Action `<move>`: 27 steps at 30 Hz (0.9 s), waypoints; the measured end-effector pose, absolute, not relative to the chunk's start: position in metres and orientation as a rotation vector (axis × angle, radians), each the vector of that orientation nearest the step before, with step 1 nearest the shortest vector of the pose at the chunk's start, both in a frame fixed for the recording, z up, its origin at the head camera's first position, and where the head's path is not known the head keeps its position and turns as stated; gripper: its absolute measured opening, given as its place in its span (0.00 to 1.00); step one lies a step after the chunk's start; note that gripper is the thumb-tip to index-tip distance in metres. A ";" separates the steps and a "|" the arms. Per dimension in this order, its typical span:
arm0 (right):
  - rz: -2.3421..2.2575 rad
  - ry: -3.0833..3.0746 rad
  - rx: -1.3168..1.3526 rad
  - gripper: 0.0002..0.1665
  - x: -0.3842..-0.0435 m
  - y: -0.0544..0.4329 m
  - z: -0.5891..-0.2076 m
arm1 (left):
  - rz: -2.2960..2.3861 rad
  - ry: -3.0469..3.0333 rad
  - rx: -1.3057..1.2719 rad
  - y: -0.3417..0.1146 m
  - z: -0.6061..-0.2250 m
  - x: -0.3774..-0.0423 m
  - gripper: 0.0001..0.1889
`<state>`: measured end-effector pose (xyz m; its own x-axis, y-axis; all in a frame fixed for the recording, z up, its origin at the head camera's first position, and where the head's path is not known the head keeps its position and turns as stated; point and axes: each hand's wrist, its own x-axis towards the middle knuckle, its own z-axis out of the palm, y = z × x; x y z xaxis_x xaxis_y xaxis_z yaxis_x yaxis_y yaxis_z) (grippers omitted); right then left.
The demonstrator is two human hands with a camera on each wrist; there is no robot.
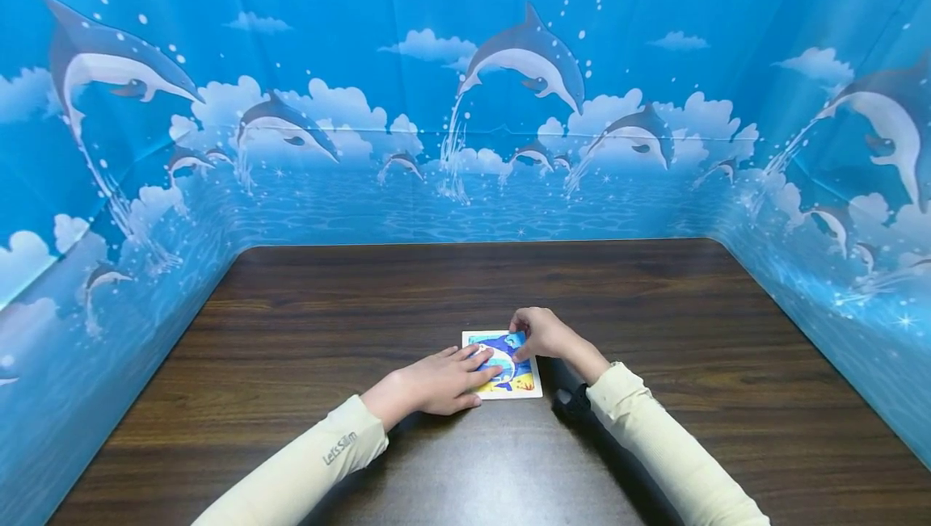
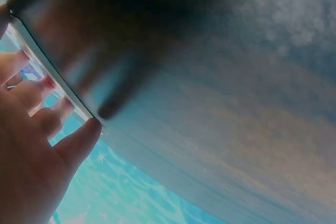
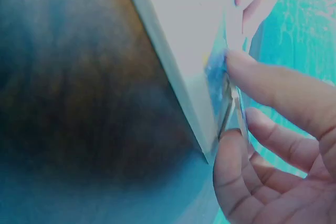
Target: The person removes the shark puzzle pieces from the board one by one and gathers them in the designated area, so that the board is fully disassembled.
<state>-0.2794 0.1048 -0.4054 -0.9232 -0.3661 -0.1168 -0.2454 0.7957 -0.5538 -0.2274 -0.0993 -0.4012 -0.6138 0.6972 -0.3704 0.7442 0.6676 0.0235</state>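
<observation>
A square picture puzzle [image 1: 525,385] with a dolphin, blue water and a yellow bottom lies flat on the table, framed by a pale border. My left hand [image 1: 440,380] rests on its left part, fingers stretched over the picture and covering some of it. In the left wrist view, those fingers [image 2: 62,109] lie along the board's edge. At the upper right corner my right hand [image 1: 547,335] pinches a puzzle piece [image 3: 231,109] between thumb and fingers. The right wrist view shows this piece tilted up from the board, one edge raised.
The dark wooden table [image 1: 327,308] surrounds the puzzle. A blue curtain [image 1: 349,41] printed with dolphins and clouds stands along the back and both sides. A black wrist camera [image 1: 570,403] sits below my right wrist, close to the tabletop.
</observation>
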 end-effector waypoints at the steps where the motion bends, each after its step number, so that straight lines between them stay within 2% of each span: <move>1: -0.805 2.767 -0.485 0.19 -0.279 0.105 -0.405 | -0.189 2.536 1.135 -0.099 -0.401 -0.227 0.30; 17: -0.466 2.878 -0.728 0.22 -0.270 0.104 -0.397 | -0.211 2.539 1.130 -0.096 -0.402 -0.226 0.30; 27: -0.941 2.748 -1.053 0.17 -0.279 0.136 -0.394 | -0.193 2.549 1.112 -0.097 -0.403 -0.226 0.30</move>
<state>-0.2792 0.1357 -0.3941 -0.7665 -0.6218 0.1608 -0.5899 0.5825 -0.5592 -0.2262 -0.0971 -0.4033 -0.6298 0.6826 -0.3706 0.7307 0.6825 0.0154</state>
